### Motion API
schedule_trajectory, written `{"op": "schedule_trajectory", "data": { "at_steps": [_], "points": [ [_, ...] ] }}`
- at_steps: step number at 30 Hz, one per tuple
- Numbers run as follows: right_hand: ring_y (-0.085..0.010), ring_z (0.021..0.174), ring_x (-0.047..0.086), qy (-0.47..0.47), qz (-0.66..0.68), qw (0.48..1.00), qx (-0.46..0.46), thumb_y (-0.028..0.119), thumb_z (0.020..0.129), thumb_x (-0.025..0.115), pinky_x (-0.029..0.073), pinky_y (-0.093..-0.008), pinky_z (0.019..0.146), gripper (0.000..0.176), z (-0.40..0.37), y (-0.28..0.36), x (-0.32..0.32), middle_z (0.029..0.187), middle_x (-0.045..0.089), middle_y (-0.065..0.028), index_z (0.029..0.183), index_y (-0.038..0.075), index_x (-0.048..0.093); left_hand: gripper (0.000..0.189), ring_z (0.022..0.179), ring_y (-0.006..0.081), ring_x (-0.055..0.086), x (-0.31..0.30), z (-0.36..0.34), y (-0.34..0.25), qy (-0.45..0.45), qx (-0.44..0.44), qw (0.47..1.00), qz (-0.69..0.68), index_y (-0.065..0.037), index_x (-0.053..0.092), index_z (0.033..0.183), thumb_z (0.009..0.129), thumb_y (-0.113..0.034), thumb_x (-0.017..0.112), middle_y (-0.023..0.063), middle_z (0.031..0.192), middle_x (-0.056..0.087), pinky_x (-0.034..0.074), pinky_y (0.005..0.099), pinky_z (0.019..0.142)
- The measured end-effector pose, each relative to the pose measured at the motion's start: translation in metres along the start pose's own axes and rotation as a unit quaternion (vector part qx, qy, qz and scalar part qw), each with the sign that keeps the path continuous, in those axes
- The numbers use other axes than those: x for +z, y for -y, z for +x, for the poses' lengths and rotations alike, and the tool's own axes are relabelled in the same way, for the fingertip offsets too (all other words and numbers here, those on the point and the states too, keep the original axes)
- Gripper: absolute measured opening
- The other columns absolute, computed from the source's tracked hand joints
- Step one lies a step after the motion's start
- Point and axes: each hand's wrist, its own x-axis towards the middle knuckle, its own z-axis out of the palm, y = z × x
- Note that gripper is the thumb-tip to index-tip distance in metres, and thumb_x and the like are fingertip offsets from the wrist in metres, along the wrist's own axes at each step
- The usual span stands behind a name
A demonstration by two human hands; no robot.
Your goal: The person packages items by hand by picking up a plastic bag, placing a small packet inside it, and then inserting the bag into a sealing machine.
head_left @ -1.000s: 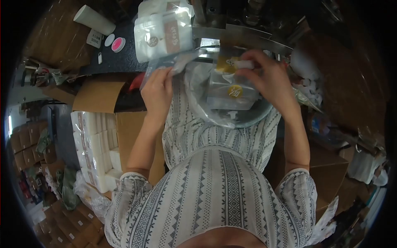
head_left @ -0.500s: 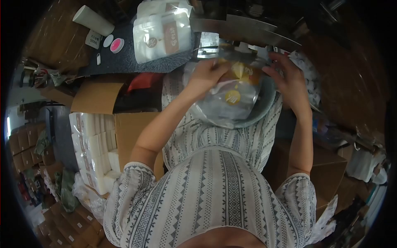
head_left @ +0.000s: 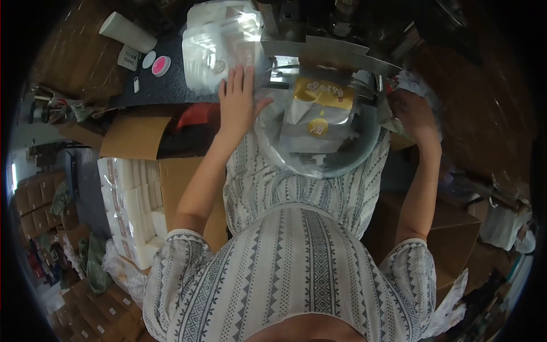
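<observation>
My left hand is open, its fingers spread over the lower right edge of a stack of whitish stand-up pouches. The thumb points toward the basin. A clear pouch with a gold printed top lies on more clear plastic in the round grey-blue basin on my lap. My right hand is to the right of the basin, fingers curled at a silvery, crumpled-looking piece. What that piece is, I cannot make out; the fingertips are dim.
Above the basin sits a machine with a metal bar. Left on the dark mat are a white cup and a pink round tin. An open carton and packed pouches stand at the left. Another carton is at the right.
My left hand has left the gold-printed pouch in the basin and moved left onto the pouch stack. My right hand has shifted right and slightly down, its fingers now curled at a silvery piece.
</observation>
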Motion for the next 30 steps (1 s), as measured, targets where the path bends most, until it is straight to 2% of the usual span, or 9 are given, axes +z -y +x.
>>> {"op": "schedule_trajectory", "data": {
  "at_steps": [5,7,10,14,15,17,23,27,30],
  "points": [
    [-0.0340,0.084,0.063,-0.125,-0.074,0.986,-0.082,0.020,0.082,0.065,0.049,-0.0398,0.073,0.021,-0.008,-0.001,-0.005,0.086,0.066,-0.0180,0.097,0.005,0.069,0.040,0.107,0.0334,0.055,-0.031,-0.014,0.006,-0.002,-0.036,0.999,-0.018,-0.005,0.057,0.118,0.084,-0.024,0.066,0.0162,0.118,0.058,0.034,0.0474,0.094],
    [-0.0337,0.081,0.062,-0.187,-0.043,0.980,-0.055,0.023,0.081,0.067,0.048,-0.0400,0.071,0.021,-0.012,0.007,-0.007,0.084,0.066,-0.0159,0.094,0.006,0.069,0.015,0.082,0.0312,0.061,-0.048,-0.011,0.007,0.007,-0.073,0.989,-0.126,-0.004,0.066,0.095,0.083,-0.014,0.065,0.0120,0.090,0.064,0.042,0.0433,0.080],
    [-0.0326,0.078,0.062,-0.248,-0.030,0.968,-0.021,0.028,0.080,0.069,0.048,-0.0402,0.069,0.024,-0.014,0.007,-0.005,0.083,0.067,-0.0137,0.090,0.007,0.070,0.007,0.070,0.0317,0.061,-0.067,-0.015,-0.011,-0.061,-0.080,0.986,-0.134,-0.003,0.067,0.084,0.083,-0.010,0.063,0.0123,0.075,0.061,0.046,0.0383,0.066],
    [-0.0295,0.076,0.063,-0.274,-0.115,0.952,-0.073,0.026,0.079,0.071,0.049,-0.0370,0.067,0.025,-0.010,0.011,-0.007,0.082,0.067,-0.0125,0.093,0.006,0.069,0.007,0.069,0.0311,0.061,-0.076,-0.020,-0.030,-0.064,-0.057,0.986,-0.142,-0.004,0.067,0.086,0.082,-0.008,0.064,0.0113,0.077,0.061,0.046,0.0379,0.058],
    [-0.0295,0.076,0.063,-0.274,-0.115,0.952,-0.076,0.026,0.079,0.071,0.049,-0.0370,0.067,0.025,-0.011,0.019,-0.010,0.082,0.067,-0.0125,0.093,0.006,0.069,0.006,0.069,0.0307,0.061,-0.077,-0.020,-0.034,-0.069,-0.046,0.985,-0.153,-0.005,0.066,0.086,0.081,-0.008,0.064,0.0107,0.077,0.061,0.047,0.0379,0.058],
    [-0.0281,0.078,0.063,-0.174,0.179,0.968,0.013,0.019,0.078,0.071,0.050,-0.0335,0.066,0.022,-0.018,0.048,-0.016,0.084,0.066,-0.0110,0.094,0.004,0.068,0.006,0.068,0.0304,0.061,-0.079,-0.018,-0.043,-0.075,-0.034,0.983,-0.162,-0.005,0.066,0.085,0.080,-0.008,0.065,0.0101,0.077,0.061,0.047,0.0378,0.058],
    [-0.0242,0.083,0.065,-0.110,0.227,0.931,-0.264,0.009,0.078,0.070,0.051,-0.0310,0.071,0.020,-0.022,0.100,0.012,0.092,0.065,-0.0104,0.096,0.003,0.066,0.009,0.067,0.0279,0.061,-0.092,-0.014,-0.072,-0.054,0.018,0.979,-0.197,-0.007,0.066,0.085,0.077,-0.008,0.067,0.0084,0.075,0.060,0.047,0.0362,0.056],
    [-0.0229,0.084,0.065,-0.062,0.243,0.924,-0.289,0.010,0.078,0.070,0.051,-0.0309,0.072,0.022,-0.019,0.102,0.018,0.092,0.065,-0.0105,0.099,0.003,0.066,0.010,0.064,0.0282,0.060,-0.081,-0.016,-0.074,0.077,0.042,0.948,-0.306,-0.005,0.066,0.086,0.080,-0.013,0.067,0.0092,0.075,0.061,0.047,0.0358,0.057],
    [-0.0232,0.084,0.065,0.002,0.309,0.933,-0.183,0.011,0.078,0.071,0.051,-0.0320,0.072,0.024,-0.016,0.094,0.022,0.093,0.065,-0.0108,0.099,0.002,0.065,0.014,0.064,0.0244,0.063,-0.062,-0.011,-0.083,0.153,-0.003,0.901,-0.406,-0.002,0.066,0.087,0.084,-0.016,0.066,0.0107,0.077,0.064,0.048,0.0333,0.059]
  ]
}}
